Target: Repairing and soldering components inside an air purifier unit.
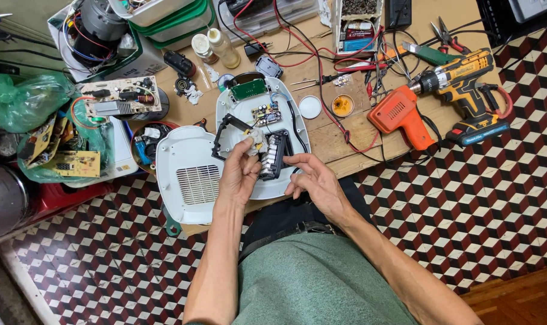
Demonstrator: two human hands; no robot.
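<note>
An opened white appliance housing [243, 117] lies on the wooden bench, with a small circuit board [265, 114], a green board [248, 89] and a black battery block [273, 154] inside it. My left hand [238, 174] pinches a small white part with wires at the housing's middle, next to a black frame [224, 133]. My right hand [314, 182] hovers at the housing's lower right edge, fingers spread and curled, holding nothing. The white vented cover [189, 174] lies to the left of the housing.
An orange soldering gun [401, 114] and a yellow cordless drill [466, 84] lie at the right. Red and black wires [321, 57] cross the bench. Loose circuit boards [117, 99], a motor [96, 27], bottles [224, 48] and bags crowd the left. Checkered floor lies below.
</note>
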